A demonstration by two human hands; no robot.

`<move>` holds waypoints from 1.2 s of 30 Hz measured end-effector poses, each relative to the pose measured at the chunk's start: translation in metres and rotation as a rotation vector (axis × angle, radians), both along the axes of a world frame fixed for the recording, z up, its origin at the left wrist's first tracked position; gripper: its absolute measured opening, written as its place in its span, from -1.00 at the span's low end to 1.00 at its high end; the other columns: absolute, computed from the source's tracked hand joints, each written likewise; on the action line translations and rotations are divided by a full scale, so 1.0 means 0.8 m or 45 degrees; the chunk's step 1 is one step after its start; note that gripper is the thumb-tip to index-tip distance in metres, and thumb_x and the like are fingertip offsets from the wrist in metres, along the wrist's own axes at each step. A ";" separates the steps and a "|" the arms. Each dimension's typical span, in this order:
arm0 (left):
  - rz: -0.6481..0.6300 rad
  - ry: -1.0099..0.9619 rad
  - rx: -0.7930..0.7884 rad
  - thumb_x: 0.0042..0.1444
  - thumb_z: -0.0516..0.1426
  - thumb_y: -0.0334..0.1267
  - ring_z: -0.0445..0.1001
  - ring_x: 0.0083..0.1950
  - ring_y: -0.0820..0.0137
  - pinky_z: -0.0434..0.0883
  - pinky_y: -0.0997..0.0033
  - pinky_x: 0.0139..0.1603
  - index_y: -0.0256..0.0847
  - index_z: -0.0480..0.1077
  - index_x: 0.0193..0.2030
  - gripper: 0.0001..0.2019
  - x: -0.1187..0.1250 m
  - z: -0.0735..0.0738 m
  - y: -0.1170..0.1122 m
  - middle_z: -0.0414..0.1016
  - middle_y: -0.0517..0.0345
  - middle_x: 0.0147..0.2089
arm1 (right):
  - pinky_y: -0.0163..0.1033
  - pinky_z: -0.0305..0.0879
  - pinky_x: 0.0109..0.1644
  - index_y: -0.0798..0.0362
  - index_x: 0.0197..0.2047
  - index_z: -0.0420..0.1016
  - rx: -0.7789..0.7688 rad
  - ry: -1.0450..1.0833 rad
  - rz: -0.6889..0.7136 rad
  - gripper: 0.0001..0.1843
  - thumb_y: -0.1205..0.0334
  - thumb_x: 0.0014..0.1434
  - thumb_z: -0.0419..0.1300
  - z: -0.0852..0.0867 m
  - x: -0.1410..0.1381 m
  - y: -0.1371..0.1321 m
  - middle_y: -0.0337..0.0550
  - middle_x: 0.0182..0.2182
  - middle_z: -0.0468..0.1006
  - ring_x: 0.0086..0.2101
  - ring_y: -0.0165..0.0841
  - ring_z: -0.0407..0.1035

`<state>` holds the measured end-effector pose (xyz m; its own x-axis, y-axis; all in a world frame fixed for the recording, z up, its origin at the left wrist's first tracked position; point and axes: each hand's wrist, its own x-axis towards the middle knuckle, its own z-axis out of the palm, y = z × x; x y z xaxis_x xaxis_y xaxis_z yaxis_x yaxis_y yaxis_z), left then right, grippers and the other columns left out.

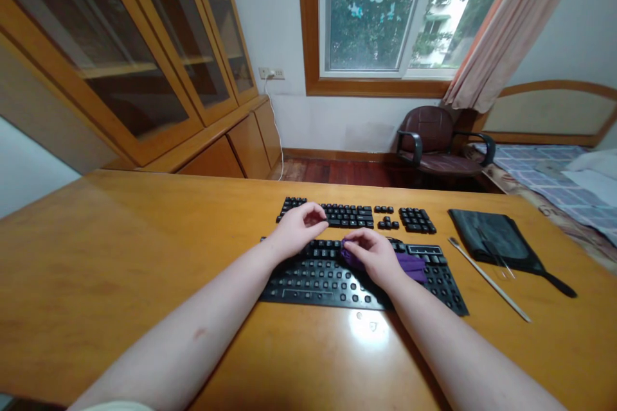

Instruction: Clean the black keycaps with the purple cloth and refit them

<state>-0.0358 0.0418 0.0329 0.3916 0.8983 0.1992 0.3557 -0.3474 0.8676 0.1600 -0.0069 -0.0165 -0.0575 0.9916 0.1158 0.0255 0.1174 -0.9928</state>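
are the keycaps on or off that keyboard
Mostly off: bare key stems show across much of the keyboard, and loose keycaps lie grouped on the table beyond it. Some caps sit on its top row.

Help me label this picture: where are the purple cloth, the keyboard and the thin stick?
Purple cloth (412, 267), head view: its right part.
Keyboard (346, 289), head view: its lower middle.
Thin stick (489, 280), head view: its shaft's middle.

Glass-doored cabinet (166, 45); window (380, 19) with pink curtain (520, 26); maroon chair (429, 131) beside a bed (544, 170).
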 end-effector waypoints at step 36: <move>0.292 -0.390 -0.080 -0.01 0.18 -0.31 0.53 -0.24 0.38 0.50 0.34 -0.13 -0.24 0.42 -0.21 -0.81 0.006 -0.054 -0.062 0.54 0.09 -0.25 | -0.11 0.32 -0.18 -0.04 -0.33 0.50 0.551 -0.724 0.072 -0.89 0.25 0.12 0.14 0.017 -0.003 -0.021 -0.11 -0.37 0.54 -0.32 -0.27 0.39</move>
